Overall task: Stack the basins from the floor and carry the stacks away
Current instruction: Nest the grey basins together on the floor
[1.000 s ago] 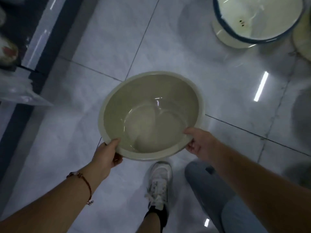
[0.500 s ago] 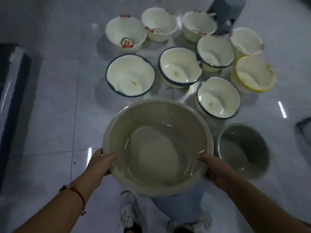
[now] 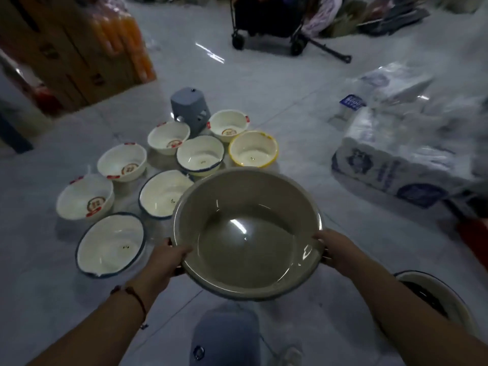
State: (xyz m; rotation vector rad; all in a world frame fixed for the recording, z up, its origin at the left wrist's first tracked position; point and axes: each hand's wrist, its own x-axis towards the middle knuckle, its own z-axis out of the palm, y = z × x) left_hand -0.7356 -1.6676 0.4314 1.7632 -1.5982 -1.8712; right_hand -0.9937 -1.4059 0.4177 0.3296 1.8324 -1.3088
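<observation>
Your left hand [image 3: 165,260] and right hand [image 3: 334,253] grip olive basin [image 3: 248,233] rim (opposite sides); tilt risks slipping onto blue-rimmed enamel basin [image 3: 111,245].

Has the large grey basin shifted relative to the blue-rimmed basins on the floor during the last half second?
Yes. The grey basin, gripped by both hands, now overlaps a blue-rimmed basin, so it has moved forward over the group.

floor [image 3: 290,107]: glossy pale tiles | far left: cardboard boxes [image 3: 66,54] | far: black cart [image 3: 266,19] | right: wrapped paper packs [image 3: 401,143] | light: dim
</observation>
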